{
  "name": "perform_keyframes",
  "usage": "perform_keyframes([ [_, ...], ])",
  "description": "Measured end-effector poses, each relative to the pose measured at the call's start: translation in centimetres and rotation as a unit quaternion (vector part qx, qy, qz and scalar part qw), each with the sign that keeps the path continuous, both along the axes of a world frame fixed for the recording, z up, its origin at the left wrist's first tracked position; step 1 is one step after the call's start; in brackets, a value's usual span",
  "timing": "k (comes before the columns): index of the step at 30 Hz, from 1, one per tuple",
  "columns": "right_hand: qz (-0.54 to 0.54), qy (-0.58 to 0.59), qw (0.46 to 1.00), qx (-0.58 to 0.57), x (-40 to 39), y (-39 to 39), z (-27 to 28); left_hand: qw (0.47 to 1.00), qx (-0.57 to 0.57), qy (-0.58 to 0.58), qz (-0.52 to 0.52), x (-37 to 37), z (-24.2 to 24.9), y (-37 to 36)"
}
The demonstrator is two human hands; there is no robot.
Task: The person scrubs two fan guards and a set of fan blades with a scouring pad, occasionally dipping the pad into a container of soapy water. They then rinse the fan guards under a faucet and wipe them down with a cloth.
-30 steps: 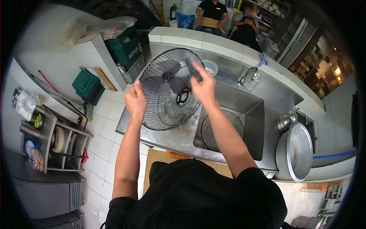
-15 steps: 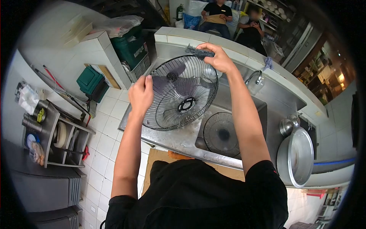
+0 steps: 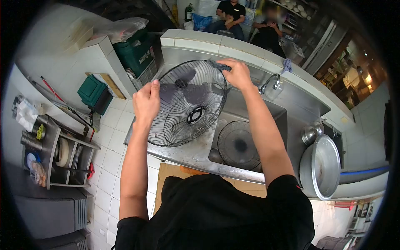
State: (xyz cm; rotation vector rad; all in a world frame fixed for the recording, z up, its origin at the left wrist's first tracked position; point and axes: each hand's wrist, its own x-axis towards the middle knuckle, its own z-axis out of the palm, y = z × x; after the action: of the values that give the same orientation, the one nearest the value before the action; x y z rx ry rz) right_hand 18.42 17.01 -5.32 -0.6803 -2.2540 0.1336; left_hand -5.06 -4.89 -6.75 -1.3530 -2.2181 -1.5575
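Observation:
A black wire fan guard (image 3: 195, 115) stands tilted over the steel counter left of the sink basin. My left hand (image 3: 146, 102) is closed on the guard's left rim, thumb up. In my right hand (image 3: 237, 76) is a dark grey scouring pad (image 3: 218, 65), pressed to the upper right rim of the guard. Through the wires show dark fan blades (image 3: 200, 93), lying behind the guard. Another round fan grille (image 3: 237, 143) lies in the sink basin (image 3: 281, 129), partly covered by my right forearm.
A faucet (image 3: 271, 83) rises behind the basin, below a tiled ledge (image 3: 196, 37). To the right stands a large metal pot (image 3: 321, 166) near smaller steel bowls (image 3: 310, 134). A green bin (image 3: 92, 91) and a shelf unit (image 3: 71, 162) are on the left. Two people sit beyond the ledge.
My right hand has shifted slightly down along the rim with the scouring pad. The guard has tilted a little, and the whole view has moved slightly.

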Motion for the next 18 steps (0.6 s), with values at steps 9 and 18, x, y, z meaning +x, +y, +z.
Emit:
perform_keyframes([
  [9,0.073,0.057,0.995,0.041,-2.8,-4.4,1.8,1.0,-0.017,0.008,-0.021,-0.4,-0.8,0.1],
  [18,-0.059,0.125,0.974,-0.178,0.3,-0.6,-5.3,1.0,0.011,-0.016,0.008,-2.0,-1.9,-1.3],
])
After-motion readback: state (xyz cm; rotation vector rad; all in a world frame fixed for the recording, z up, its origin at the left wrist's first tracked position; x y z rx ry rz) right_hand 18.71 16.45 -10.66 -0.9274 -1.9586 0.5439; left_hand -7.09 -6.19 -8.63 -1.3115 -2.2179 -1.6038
